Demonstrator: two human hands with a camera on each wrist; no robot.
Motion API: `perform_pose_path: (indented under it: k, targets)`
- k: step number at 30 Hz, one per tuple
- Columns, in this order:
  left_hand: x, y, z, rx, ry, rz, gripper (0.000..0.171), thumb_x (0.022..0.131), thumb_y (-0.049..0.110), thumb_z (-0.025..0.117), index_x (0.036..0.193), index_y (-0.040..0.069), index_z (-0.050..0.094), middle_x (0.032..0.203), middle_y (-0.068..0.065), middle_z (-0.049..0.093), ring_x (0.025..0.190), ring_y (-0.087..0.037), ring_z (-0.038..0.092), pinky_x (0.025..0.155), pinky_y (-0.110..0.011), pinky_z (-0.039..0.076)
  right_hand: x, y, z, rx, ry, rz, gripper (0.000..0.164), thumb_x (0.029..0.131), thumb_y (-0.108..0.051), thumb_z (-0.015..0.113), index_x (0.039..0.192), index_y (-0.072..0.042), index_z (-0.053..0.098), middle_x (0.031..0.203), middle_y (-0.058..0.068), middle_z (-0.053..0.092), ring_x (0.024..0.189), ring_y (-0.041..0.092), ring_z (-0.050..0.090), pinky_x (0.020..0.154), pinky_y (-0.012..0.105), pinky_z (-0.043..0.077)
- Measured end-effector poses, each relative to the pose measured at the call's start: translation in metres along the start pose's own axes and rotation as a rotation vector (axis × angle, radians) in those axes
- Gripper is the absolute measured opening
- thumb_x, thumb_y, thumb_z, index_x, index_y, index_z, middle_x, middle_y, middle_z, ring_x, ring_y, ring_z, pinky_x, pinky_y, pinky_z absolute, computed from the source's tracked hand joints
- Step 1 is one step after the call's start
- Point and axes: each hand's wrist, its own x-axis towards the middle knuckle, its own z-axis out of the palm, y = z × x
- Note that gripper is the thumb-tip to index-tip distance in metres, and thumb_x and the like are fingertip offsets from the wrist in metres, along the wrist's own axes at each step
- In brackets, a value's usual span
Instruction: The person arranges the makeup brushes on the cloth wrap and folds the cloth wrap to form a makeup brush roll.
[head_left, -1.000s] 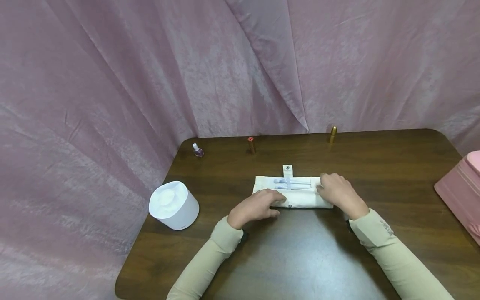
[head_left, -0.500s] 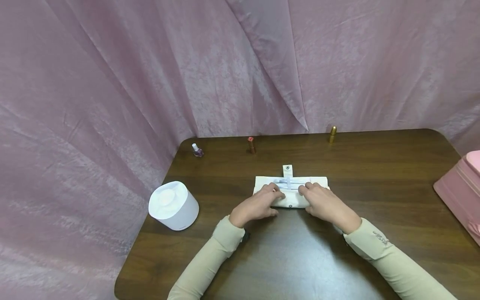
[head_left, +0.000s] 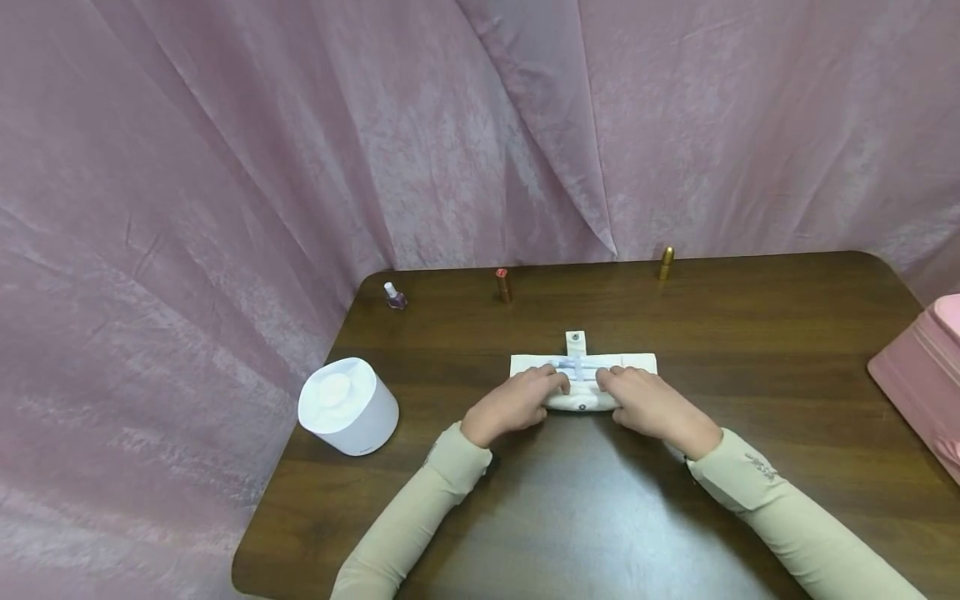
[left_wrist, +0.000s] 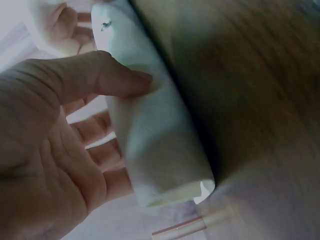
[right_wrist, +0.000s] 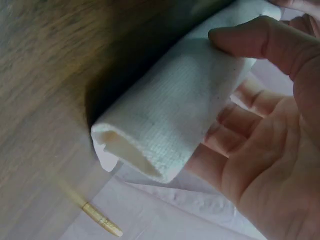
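A white cloth brush roll [head_left: 582,403] lies partly rolled on the table, its near edge folded over into a thick tube. Slim brushes with pale blue handles [head_left: 588,366] show in its middle, under a light band. A strap with a metal snap [head_left: 575,342] sticks out from the far side. My left hand [head_left: 513,406] grips the tube left of centre; in the left wrist view the thumb presses its near face and the fingers lie behind. My right hand [head_left: 651,404] holds it the same way on the right. The right wrist view shows the roll's hollow end [right_wrist: 127,150].
Toward the back of the wooden table [head_left: 750,333] stand a purple nail polish bottle [head_left: 396,297], a red-topped lipstick [head_left: 503,286] and a gold tube [head_left: 666,263]. A white round container [head_left: 360,417] is at the left, a pink case [head_left: 918,375] at the right. A pink curtain hangs behind.
My right hand has moved left from the roll's right end to nearer its centre and grips it there. The near edge has rolled slightly away from me. My left hand has shifted slightly.
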Motion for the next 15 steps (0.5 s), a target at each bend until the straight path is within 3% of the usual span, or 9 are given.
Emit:
perform_pose_path:
  k: [8, 15]
  targets:
    - [-0.002, -0.006, -0.005, -0.161, -0.026, 0.030, 0.036, 0.086, -0.011, 0.059, 0.115, 0.008, 0.068, 0.105, 0.001, 0.064, 0.089, -0.012, 0.054, 0.080, -0.027, 0.046, 0.000, 0.003, -0.017, 0.166, -0.167, -0.006, 0.024, 0.074, 0.000, 0.073, 0.089, -0.011, 0.060, 0.070, -0.008, 0.048, 0.066, 0.012, 0.043, 0.061, 0.031, 0.039]
    - [-0.001, -0.003, -0.012, -0.212, -0.063, -0.065, 0.036, 0.093, -0.006, 0.056, 0.123, 0.010, 0.066, 0.110, -0.003, 0.069, 0.081, -0.013, 0.057, 0.074, -0.022, 0.044, 0.003, 0.009, -0.021, 0.296, -0.243, 0.017, 0.016, 0.078, -0.001, 0.069, 0.091, -0.010, 0.065, 0.072, -0.008, 0.053, 0.065, 0.010, 0.044, 0.062, 0.028, 0.041]
